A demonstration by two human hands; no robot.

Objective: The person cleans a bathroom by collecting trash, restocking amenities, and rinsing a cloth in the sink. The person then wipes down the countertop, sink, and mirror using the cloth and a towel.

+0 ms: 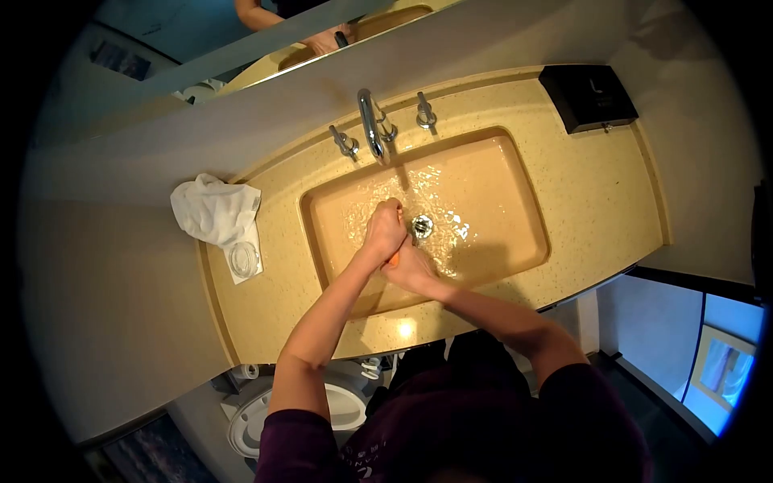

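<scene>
Both hands are together over the left half of the sink basin (pixel 503 217), left of the metal drain (pixel 422 226). My left hand (pixel 386 229) is closed, with its fingers wrapped round a slim orange object (pixel 394 258) that shows only in small parts. Just below and to the right, my right hand (pixel 412 270) presses against the same object and the left hand; its fingers are mostly hidden. Rippling water covers the basin floor around them. Above the hands stands a curved chrome faucet (pixel 370 125).
Two lever handles (pixel 345 142) (pixel 426 111) flank the faucet. A white cloth (pixel 213 209) and a clear round item (pixel 243 261) lie on the left counter. A black box (pixel 589 98) sits at the back right. A mirror runs along the back; a toilet is below left.
</scene>
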